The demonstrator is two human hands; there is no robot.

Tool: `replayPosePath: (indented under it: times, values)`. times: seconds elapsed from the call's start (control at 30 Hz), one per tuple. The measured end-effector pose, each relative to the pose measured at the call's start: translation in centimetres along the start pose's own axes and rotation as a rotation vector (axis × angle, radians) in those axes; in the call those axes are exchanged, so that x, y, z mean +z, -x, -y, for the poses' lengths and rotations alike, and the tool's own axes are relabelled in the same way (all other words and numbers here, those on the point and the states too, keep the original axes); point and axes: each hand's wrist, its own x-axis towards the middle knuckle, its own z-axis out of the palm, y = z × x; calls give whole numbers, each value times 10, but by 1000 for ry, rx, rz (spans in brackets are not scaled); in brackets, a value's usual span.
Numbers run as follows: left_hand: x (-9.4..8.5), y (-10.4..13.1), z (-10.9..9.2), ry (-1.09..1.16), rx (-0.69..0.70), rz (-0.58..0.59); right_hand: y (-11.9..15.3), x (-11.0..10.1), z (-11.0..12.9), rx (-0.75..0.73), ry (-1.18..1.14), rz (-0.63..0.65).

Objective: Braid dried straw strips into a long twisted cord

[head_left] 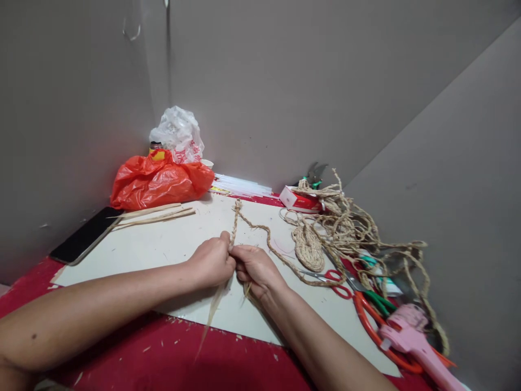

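My left hand (212, 262) and my right hand (253, 267) meet at the middle of a pale board (163, 248). Both are closed round the lower end of a braided straw cord (235, 221), which runs away from me and bends back at its far tip. From that tip the braid curves right toward red-handled scissors (340, 283). Loose fibres (212, 307) hang below my left hand, and a short tuft shows under my right. A flat oval braided piece (308, 247) lies to the right.
At the back left are an orange bag (160, 182), a white bag (177, 130) and a phone (86, 234). Straw strips (157, 218) and glue sticks (244, 185) lie behind. Tangled cord (352, 222) and a pink glue gun (415, 342) fill the right side. Grey walls stand behind.
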Motion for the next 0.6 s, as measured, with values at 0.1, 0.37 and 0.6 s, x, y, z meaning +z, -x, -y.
replayPosePath:
  times: [0.1, 0.37, 0.6]
  values:
    - [3, 4, -2, 120, 1, 11, -1, -2, -1, -27, 22, -5]
    - [-29, -6, 18, 390, 25, -38, 5, -13, 17, 16, 122, 84]
    - [-12, -24, 19, 1050, -206, 529, 1, -18, 20, 32, 114, 154]
